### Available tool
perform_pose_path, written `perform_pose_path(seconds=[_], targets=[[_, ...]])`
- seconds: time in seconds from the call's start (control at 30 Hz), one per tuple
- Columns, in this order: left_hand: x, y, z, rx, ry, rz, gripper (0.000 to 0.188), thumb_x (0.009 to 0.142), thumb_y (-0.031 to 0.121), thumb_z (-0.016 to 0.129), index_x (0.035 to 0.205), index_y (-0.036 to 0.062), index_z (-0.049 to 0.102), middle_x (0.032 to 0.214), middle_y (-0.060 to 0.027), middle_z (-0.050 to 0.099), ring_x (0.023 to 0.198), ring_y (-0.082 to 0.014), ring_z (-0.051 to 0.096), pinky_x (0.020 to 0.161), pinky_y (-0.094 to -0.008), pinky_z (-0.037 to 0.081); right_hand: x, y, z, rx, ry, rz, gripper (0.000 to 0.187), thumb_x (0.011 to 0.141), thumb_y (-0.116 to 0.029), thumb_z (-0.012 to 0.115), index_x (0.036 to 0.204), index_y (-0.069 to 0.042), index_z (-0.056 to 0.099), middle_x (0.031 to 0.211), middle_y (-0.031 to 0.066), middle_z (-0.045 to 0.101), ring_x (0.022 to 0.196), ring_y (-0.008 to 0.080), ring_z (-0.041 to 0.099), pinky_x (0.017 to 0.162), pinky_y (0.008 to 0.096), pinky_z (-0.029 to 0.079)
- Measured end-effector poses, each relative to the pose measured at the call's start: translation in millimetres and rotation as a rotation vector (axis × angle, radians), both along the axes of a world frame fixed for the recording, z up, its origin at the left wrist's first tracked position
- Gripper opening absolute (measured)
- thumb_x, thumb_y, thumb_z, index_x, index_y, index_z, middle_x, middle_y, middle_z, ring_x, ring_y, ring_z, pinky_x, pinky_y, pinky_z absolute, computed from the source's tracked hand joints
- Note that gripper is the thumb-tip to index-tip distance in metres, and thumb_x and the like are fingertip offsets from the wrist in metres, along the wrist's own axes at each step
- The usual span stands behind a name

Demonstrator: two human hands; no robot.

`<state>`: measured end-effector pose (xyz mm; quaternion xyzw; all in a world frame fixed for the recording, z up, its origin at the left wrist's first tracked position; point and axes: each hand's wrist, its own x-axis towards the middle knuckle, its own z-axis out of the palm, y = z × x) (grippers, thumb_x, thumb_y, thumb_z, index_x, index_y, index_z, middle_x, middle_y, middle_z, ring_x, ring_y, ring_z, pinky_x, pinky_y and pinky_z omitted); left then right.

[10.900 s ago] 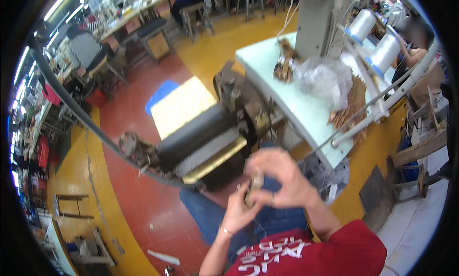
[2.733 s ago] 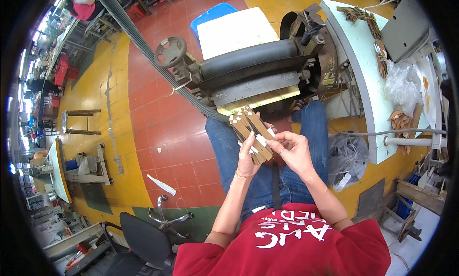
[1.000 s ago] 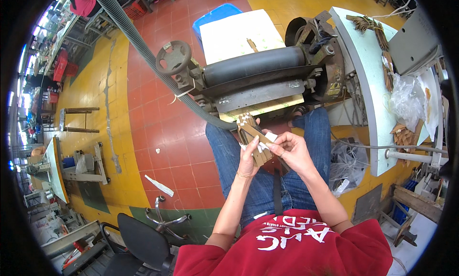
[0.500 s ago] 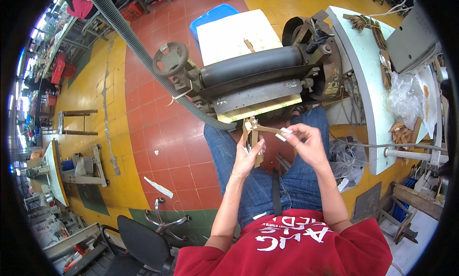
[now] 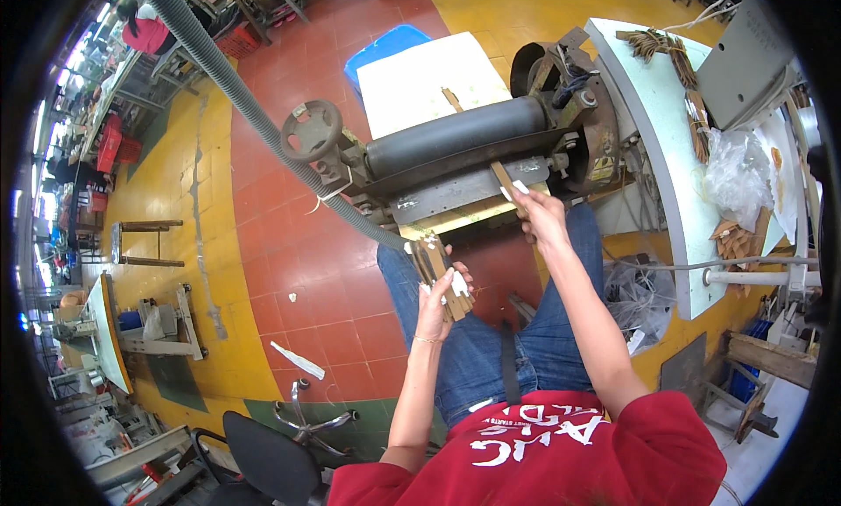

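My left hand (image 5: 433, 306) is wrapped round a bundle of brown strips (image 5: 427, 262), above my lap; white covers show on some fingertips. Pinched in my right hand (image 5: 547, 219) is a single brown strip (image 5: 500, 175). The far end of that strip lies over the metal feed plate (image 5: 455, 191) of a roller machine, close to its right side. Behind the plate runs the machine's dark roller (image 5: 460, 134). Another brown strip (image 5: 451, 100) rests on the white board (image 5: 420, 77) beyond the roller.
A grey ribbed hose (image 5: 229, 81) slants down left of the machine, near its handwheel (image 5: 311, 131). The pale side table (image 5: 644, 112) carries strip bundles (image 5: 695, 120) and a clear plastic bag (image 5: 740, 180). A black chair (image 5: 267, 449) stands behind at left.
My right hand has drawn one strip away from the bundle and moved it forward to the feed plate. My left hand has shifted slightly left and lower with the bundle.
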<state>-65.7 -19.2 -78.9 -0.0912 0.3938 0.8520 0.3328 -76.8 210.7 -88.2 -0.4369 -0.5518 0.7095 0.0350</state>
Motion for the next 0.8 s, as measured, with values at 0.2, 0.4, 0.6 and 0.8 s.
perform_pose_path(seconds=[0.2,0.4,0.6,0.8], targets=[[10,11,-1,0.068,-0.058,-0.073,0.057,0.09,0.02,0.057,0.139,0.0082,0.031,0.1,-0.0078,0.057,0.086,-0.0161,0.061,0.068,-0.0296,0.056,-32,-13,-4,0.209,0.12,-0.008,0.072,0.08,-0.019,0.074,0.134,0.009,0.036,0.116,0.0264,0.056,0.095,0.0214,0.062,0.075,0.0276,0.052],[7,21,1,0.276,-0.044,-0.035,0.061,0.092,0.035,0.044,0.142,0.0033,0.027,0.133,-0.0212,0.046,0.116,-0.0286,0.052,0.088,-0.04,0.051,55,-48,23,0.277,0.168,0.196,0.037,0.084,-0.019,0.069,0.109,0.006,0.058,0.092,0.0097,0.065,0.078,0.0093,0.062,0.068,0.0229,0.05],[-3,32,12,0.32,0.032,-0.015,0.061,0.093,0.035,0.041,0.142,0.0019,0.027,0.141,-0.0217,0.036,0.132,-0.0302,0.036,0.104,-0.0432,0.038,82,-79,63,0.37,0.18,0.355,0.04,0.07,-0.026,0.082,0.092,0.0,0.062,0.082,0.0036,0.061,0.066,0.0074,0.053,0.062,0.023,0.047],[4,37,18,0.343,0.029,-0.01,0.056,0.094,0.033,0.041,0.142,0.0053,0.028,0.139,-0.0219,0.038,0.132,-0.0305,0.036,0.106,-0.0429,0.036,77,-94,71,0.771,0.186,0.403,0.045,0.065,-0.032,0.083,0.088,-0.001,0.06,0.074,0.0047,0.057,0.064,0.0122,0.056,0.06,0.0262,0.048]])
